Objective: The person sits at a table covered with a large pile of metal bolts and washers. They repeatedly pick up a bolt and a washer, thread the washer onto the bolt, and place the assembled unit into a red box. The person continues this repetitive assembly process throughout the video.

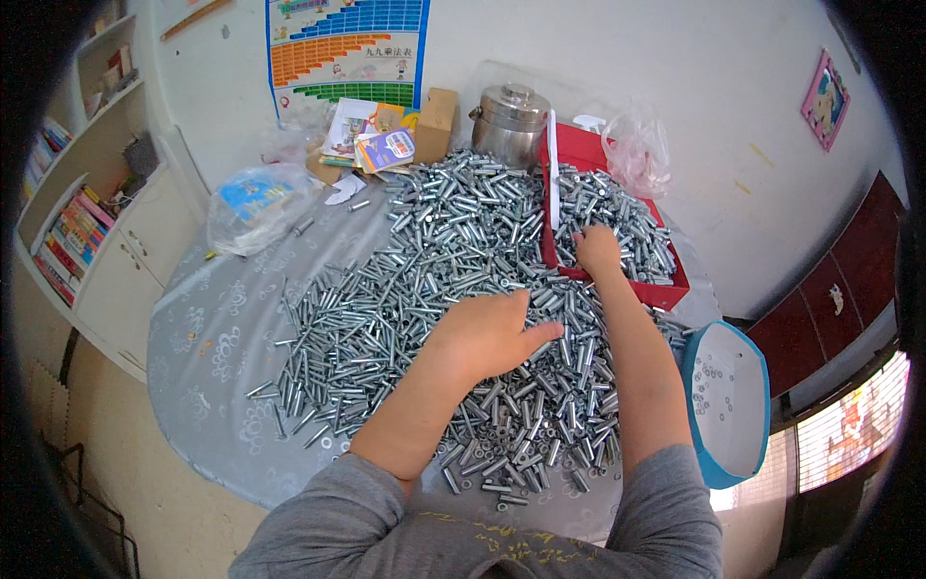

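A large heap of silvery metal bolts, many with tube-like sleeves [357, 309], spreads over the table. My left hand [487, 333] is low over the middle of this heap, its thumb held apart from the forefinger. Nothing shows between them, and the other fingers are hidden beneath the hand. Farther off to the right, my right hand [598, 251] reaches into a red box [666, 294] filled with similar metal pieces [637, 232]. Its fingers are curled in, and whatever they hold is hidden from view.
A blue-rimmed white container [738, 386] with small metal rings stands at the right edge. Behind the heap are a steel pot [513, 121], booklets [381, 145], and a clear plastic bag [256, 207]. The grey cloth-covered table [207, 376] has a rounded edge; a bookshelf [82, 227] stands left.
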